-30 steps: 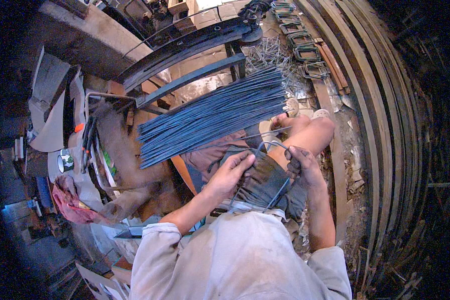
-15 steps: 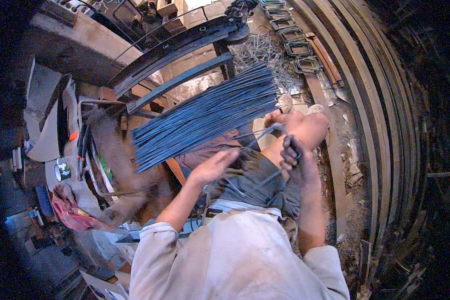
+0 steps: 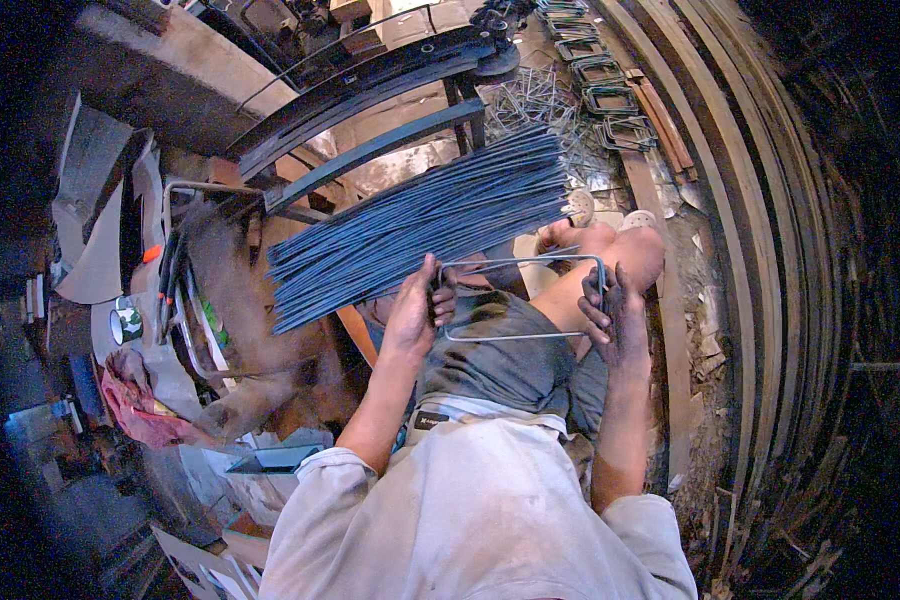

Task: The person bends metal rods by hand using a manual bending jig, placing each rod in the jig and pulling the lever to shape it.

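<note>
A rectangular bent-wire stirrup point(image 3: 525, 337) is stretched between my two hands above my lap. My left hand point(image 3: 417, 305) grips its left side, thumb up and fingers curled round the wire. Dark-smudged fingers of my right hand point(image 3: 615, 310) are curled round the right side. Just beyond the stirrup lies a thick bundle of straight bluish steel rods point(image 3: 420, 225), slanting up to the right. It partly covers what is under it.
A dark metal bench frame point(image 3: 370, 155) stands beyond the rods. Finished-looking wire rectangles point(image 3: 610, 100) lie in a row at the far right, beside a tangle of wire pieces point(image 3: 535, 100). Long timber-like bars point(image 3: 740, 250) run along the right. A patterned cup point(image 3: 125, 322) and red cloth point(image 3: 140, 400) sit left.
My left hand has gone from flat and outstretched to closed round the stirrup's left side. The stirrup has turned from a tilted position to nearly level, facing me.
</note>
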`<action>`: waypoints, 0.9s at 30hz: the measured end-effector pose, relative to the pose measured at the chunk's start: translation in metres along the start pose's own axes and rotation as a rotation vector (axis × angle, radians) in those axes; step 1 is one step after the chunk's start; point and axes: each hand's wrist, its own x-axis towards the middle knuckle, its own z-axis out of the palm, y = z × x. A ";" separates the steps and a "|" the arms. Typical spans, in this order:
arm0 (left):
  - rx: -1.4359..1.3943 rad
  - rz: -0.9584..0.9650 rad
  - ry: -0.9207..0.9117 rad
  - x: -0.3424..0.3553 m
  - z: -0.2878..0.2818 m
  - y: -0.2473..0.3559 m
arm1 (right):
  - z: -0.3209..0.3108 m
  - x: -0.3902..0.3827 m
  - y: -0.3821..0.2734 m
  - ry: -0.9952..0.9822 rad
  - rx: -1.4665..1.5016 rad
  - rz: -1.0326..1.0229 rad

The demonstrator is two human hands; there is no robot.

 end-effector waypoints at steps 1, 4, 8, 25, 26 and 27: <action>0.062 0.008 0.027 0.003 -0.003 -0.001 | 0.000 0.000 0.003 0.006 -0.007 -0.005; 0.114 0.102 0.155 0.013 -0.008 -0.011 | 0.005 0.001 0.016 0.052 -0.007 -0.046; 0.112 0.143 0.195 0.019 -0.013 -0.023 | 0.017 0.000 0.025 0.209 0.020 -0.137; 0.023 0.170 -0.032 0.006 0.002 -0.014 | 0.011 -0.009 0.003 0.343 -0.372 -0.390; 0.032 0.200 0.022 0.008 0.005 -0.014 | 0.018 -0.008 0.004 0.348 -0.423 -0.430; 0.012 0.210 -0.071 0.010 -0.005 -0.013 | 0.023 -0.006 0.005 0.354 -0.474 -0.469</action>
